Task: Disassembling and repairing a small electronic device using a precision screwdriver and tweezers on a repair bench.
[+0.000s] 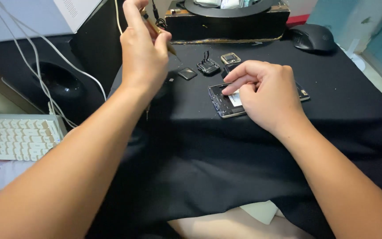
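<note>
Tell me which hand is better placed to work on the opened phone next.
Left, likely. The left hand holds a thin tool, raised above the cloth, free to come down. The right hand already rests on the phone, pinning it, so it seems better kept as the steadying hand.

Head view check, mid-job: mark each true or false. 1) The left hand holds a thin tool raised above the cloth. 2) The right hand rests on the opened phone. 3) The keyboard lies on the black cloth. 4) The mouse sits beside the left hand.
1) True: the left hand grips a thin screwdriver above the black cloth.
2) True: the right hand presses on the opened phone.
3) False: the keyboard lies off the cloth, far left.
4) False: the mouse sits far right, at the back.
</note>
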